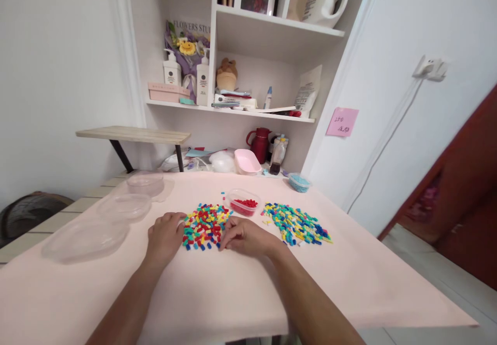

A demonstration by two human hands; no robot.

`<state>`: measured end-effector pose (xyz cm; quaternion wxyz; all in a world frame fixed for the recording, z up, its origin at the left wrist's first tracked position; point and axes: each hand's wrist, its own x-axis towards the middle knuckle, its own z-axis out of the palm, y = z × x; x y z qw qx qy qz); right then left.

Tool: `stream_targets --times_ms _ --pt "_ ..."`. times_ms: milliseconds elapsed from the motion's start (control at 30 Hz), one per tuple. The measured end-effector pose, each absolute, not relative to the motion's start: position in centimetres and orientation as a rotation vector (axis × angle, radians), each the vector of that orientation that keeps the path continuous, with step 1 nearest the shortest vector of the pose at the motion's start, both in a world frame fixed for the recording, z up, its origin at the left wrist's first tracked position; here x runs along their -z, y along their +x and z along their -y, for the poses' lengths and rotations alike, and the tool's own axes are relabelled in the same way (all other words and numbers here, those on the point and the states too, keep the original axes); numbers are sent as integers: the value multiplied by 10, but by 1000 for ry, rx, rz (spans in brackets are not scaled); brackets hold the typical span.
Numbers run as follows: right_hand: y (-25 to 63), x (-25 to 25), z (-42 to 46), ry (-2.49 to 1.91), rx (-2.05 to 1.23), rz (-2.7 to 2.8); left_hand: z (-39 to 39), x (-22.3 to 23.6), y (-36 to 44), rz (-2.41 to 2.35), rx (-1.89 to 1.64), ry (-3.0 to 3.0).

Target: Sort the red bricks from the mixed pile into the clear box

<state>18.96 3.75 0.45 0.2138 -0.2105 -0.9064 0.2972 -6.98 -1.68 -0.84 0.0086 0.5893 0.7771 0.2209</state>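
Pink table (217,303), tub (243,210) between piles (205,226), red jug (260,146)

And there it is, upper left of the frame: "FLOWERS STU" in capitals across the bouquet wrapping (196,27), cut off by the shelf's upright. Over to the right, a pink note (342,122) carries handwriting, apparently "250", with an unreadable scrawl below; print on the white jug (319,1) is too small.

I see clr plastic tub (230,200) of red plastic pcs (247,203) btwn L multicolour-pc pile (204,225) & R multicolour-pc pile (295,223), on pink tbl (209,301).
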Motion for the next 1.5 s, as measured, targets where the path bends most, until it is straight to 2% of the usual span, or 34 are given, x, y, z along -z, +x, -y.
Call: stream_targets --times_ms 400,667,1200,1500 --pt "194 0 -43 -699 -648 2552 17 8 -70 -2438 -689 1838" --pt "198 0 -49 -618 -678 2543 17 8 -69 -2442 -692 1838" --pt "198 6 -51 -732 -753 2491 17 8 -70 -2438 -655 1841" --pt "199 -4 -52 -833 -936 2215 15 9 -73 -2428 -654 1855"
